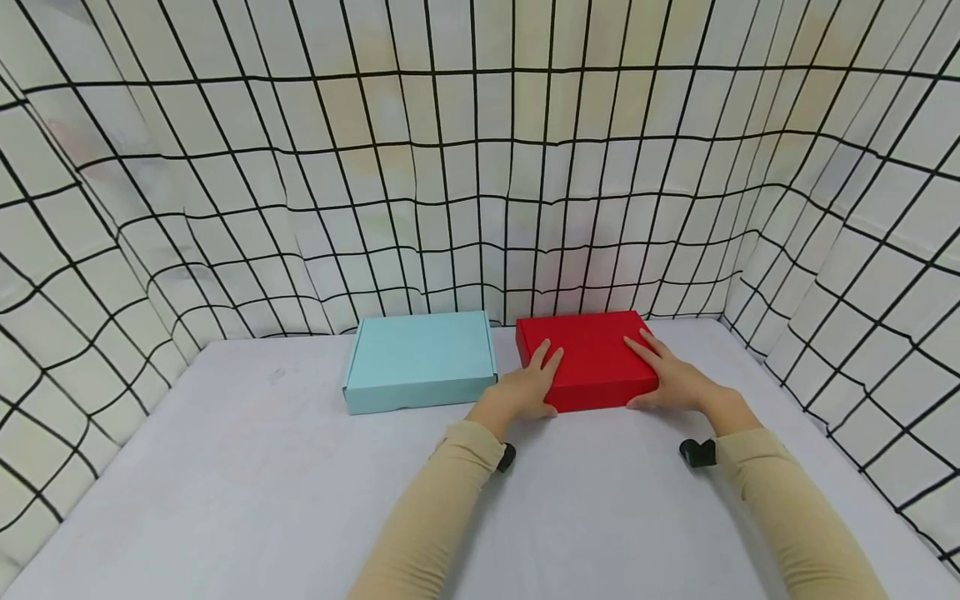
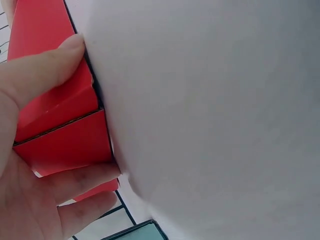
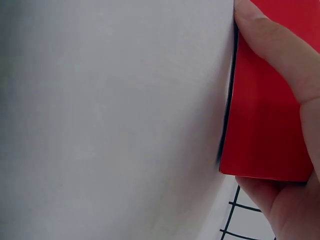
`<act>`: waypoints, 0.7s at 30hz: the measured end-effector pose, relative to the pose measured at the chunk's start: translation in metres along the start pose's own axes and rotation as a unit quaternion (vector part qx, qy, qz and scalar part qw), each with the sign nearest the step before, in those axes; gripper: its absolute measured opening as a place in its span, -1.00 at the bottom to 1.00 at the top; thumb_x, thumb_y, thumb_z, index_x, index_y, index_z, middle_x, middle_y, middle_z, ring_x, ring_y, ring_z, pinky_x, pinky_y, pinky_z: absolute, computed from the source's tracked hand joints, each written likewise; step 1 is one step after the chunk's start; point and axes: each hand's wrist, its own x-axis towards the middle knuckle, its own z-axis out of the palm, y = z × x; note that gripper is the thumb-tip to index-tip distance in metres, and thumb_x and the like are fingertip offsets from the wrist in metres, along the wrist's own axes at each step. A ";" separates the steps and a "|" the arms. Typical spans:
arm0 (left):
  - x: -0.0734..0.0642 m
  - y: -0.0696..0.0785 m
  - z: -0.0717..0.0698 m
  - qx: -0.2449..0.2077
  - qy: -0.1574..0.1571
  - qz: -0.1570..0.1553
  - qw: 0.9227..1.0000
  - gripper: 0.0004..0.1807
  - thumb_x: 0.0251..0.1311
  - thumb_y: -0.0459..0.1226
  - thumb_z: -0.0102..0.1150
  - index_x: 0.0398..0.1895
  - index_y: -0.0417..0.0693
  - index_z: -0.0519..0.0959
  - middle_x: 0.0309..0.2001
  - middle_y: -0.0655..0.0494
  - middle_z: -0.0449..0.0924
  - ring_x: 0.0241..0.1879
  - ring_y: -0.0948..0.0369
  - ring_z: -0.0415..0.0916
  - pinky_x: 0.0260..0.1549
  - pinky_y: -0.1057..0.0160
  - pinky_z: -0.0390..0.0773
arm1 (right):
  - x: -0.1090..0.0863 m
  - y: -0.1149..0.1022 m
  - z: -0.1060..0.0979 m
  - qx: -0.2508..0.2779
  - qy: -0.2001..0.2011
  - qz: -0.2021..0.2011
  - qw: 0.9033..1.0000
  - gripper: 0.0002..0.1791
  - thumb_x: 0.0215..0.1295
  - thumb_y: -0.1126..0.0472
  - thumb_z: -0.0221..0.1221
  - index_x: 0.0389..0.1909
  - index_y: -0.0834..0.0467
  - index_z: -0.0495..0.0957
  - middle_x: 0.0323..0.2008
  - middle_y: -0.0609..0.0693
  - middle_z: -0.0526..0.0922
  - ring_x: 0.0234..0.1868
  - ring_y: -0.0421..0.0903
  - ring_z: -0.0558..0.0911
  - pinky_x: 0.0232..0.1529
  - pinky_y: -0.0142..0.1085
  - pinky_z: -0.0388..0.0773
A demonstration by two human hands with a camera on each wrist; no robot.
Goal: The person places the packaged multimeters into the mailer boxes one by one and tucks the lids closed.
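Note:
A red cardboard box (image 1: 592, 350) lies flat on the white table, to the right of a light blue box (image 1: 422, 358). At its left end, my left hand (image 1: 525, 385) grips the near corner. In the left wrist view the left thumb (image 2: 55, 62) presses the front face while the fingers (image 2: 82, 182) lie along the side. My right hand (image 1: 678, 379) holds the right end, fingers spread on the top and side. The right thumb (image 3: 275, 40) sits on the front face in the right wrist view; the fingers there are partly hidden by the box.
White cloth walls with a black grid (image 1: 480, 175) stand behind and on both sides. The white tabletop (image 1: 247, 483) stretches in front and to the left of the boxes. A small black device (image 1: 697, 452) is worn at the right wrist.

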 end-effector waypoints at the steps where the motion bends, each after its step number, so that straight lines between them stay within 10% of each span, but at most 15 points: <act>1: 0.000 0.001 0.000 0.000 0.002 -0.001 1.000 0.18 0.19 -0.11 0.47 0.69 0.04 -0.16 0.67 0.01 -0.33 -0.47 0.27 0.53 -0.10 0.27 0.66 | 0.000 0.000 0.000 0.000 0.002 0.000 1.000 0.22 0.13 -0.06 0.49 0.65 0.08 -0.08 0.61 0.25 -0.23 0.39 0.51 0.23 0.18 0.31 0.46; 21: -0.001 0.001 0.001 -0.009 0.021 -0.010 1.000 0.09 0.23 -0.18 0.45 0.68 0.01 -0.07 0.65 -0.04 -0.23 -0.42 0.24 0.56 -0.03 0.22 0.65 | -0.002 -0.004 0.003 0.000 0.015 0.012 1.000 0.17 0.17 -0.04 0.47 0.66 0.05 -0.05 0.62 0.23 -0.20 0.42 0.51 0.18 0.22 0.37 0.38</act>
